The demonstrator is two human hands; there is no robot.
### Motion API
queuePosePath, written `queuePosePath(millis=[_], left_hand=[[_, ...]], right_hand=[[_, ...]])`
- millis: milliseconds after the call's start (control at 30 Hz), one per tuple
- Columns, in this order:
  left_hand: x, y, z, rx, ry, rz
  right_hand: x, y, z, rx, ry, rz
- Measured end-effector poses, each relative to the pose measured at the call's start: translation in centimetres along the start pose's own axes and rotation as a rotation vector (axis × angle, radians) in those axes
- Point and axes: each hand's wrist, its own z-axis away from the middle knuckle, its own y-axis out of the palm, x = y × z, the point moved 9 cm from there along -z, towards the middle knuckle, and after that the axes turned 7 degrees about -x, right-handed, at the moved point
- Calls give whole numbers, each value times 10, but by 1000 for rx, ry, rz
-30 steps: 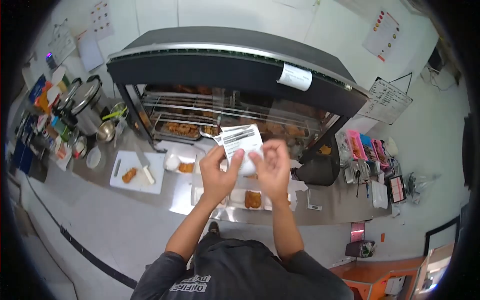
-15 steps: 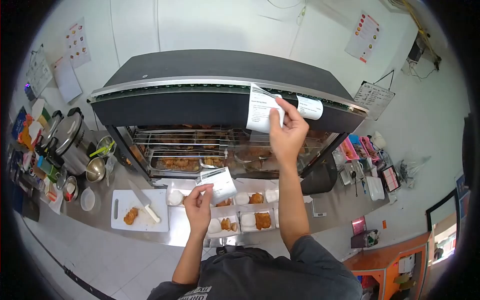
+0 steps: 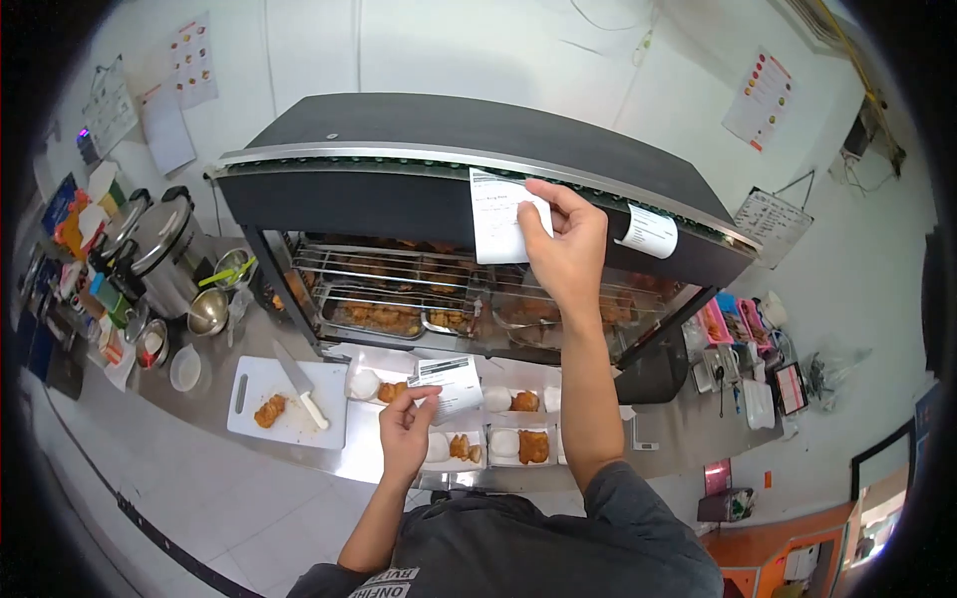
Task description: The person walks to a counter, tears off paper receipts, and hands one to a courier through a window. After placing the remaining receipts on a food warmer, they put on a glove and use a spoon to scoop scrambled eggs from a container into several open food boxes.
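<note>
My right hand is raised at the front of a black food warmer, thumb and fingers pinching the right edge of a white order slip. The top of that slip meets the metal rail. Lower down, my left hand pinches a second printed slip above meal boxes. Each open box shows white rice beside fried chicken; the left hand and its slip cover part of them. A third slip hangs curled from the rail, right of my right hand.
On the left, a white cutting board carries a knife and a fried piece. Pressure cookers and metal bowls stand behind it. Pink trays and a small scale lie to the right.
The view has swung slightly, so the surroundings sit farther right. My right hand's slip now lies flatter against the warmer and farther left along the rail. Both hands keep their slips.
</note>
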Motion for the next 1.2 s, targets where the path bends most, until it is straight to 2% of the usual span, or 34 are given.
queuePosePath(millis=[67,167,200,267,300,367,400,467,533,600,667,733,800,867,933,1000,1033,1100,1133,1200], left_hand=[[7,-4,7,10,-86,-54],[15,-10,15,-19,-120,8],[16,-11,17,-18,-134,26],[15,-15,22,-37,-147,24],[16,-17,25,-42,-163,20],[15,-22,29,-54,-149,17],[14,-24,30,-57,-131,13],[12,-30,34,-63,-150,6],[10,-29,41,-44,-180,-7],[-2,-21,43,-25,-100,184],[1,-18,44,2,-64,124],[-2,-21,48,-97,-102,233],[0,-19,48,-125,-103,232],[1,-18,50,-151,-101,271],[-5,-15,51,-158,-102,218],[-10,-3,50,-134,-65,240],[-7,2,49,-113,-39,221],[-9,14,49,-79,-91,205],[-7,23,50,-42,-131,189],[-5,31,51,-23,-109,153]], right_hand=[[6,16,-4,9,-52,0],[24,39,-4,73,-150,329],[23,43,-5,84,-152,321],[40,60,2,134,-444,604],[46,63,7,145,-447,598],[53,64,17,111,-439,971],[52,66,18,122,-443,965],[70,72,28,1,-755,980],[61,82,24,25,-776,969],[58,94,24,55,-847,1058],[55,91,25,75,-831,1099],[63,77,35,-36,-880,936],[79,43,50,-85,-827,762],[62,13,69,22,-678,474],[10,-8,101,308,-100,257],[-27,-18,142,478,132,119],[-39,-24,157,482,140,122],[-73,-27,192,575,308,101],[-83,-30,203,568,319,105],[-100,-43,210,356,533,-240]])
